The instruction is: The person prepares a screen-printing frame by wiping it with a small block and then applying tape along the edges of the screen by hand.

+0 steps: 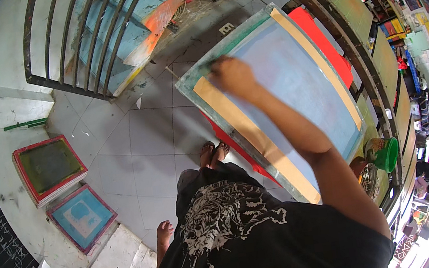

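The blurred right hand (232,78) curls over the left end of the taped screen (311,90), its grip unclear, while the left hand (165,234) hangs empty, loosely half-open.

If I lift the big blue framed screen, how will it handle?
The framed screen probably stays stiff at its edges, given the solid-looking border. Its broad, thin-looking blue middle may flex if pressed. Since it spans far beyond the right hand, it would likely tip if raised from one corner.
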Motion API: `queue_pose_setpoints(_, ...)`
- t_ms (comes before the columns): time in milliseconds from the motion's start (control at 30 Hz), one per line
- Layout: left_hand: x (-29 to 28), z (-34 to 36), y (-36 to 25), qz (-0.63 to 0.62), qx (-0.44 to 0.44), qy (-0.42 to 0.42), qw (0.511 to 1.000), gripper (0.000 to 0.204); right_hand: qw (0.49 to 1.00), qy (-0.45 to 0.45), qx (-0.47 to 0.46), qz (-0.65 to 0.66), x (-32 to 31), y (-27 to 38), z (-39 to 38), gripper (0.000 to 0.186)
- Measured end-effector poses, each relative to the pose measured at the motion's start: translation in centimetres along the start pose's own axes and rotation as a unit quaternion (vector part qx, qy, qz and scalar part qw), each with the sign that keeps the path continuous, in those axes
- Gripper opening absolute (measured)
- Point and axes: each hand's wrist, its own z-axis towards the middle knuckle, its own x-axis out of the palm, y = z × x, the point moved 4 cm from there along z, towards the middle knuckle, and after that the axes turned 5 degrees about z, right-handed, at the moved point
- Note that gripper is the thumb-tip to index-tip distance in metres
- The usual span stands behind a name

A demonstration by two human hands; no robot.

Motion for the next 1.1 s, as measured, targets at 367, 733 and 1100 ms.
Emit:
queue_pose_setpoints(367,0.3,2.3,-4.6,0.020,0.006,-0.014,1.000,0.033,0.992,-0.113,0.057,-0.014,-4.1,-7.7,1.9,0.029)
queue_pose_setpoints(733,-4.0,12.6,-3.2,-0.011,0.101,0.074,0.992,0.021,0.997,-0.030,-0.075,0.014,-0.5,2.6,-2.2,0.033)
queue_pose_setpoints(1100,-15.8,20.7,-17.2,0.024,-0.012,0.034,0.999,0.034,0.999,-0.028,-0.004,0.041,-1.7,-1.2,-0.1,0.036)
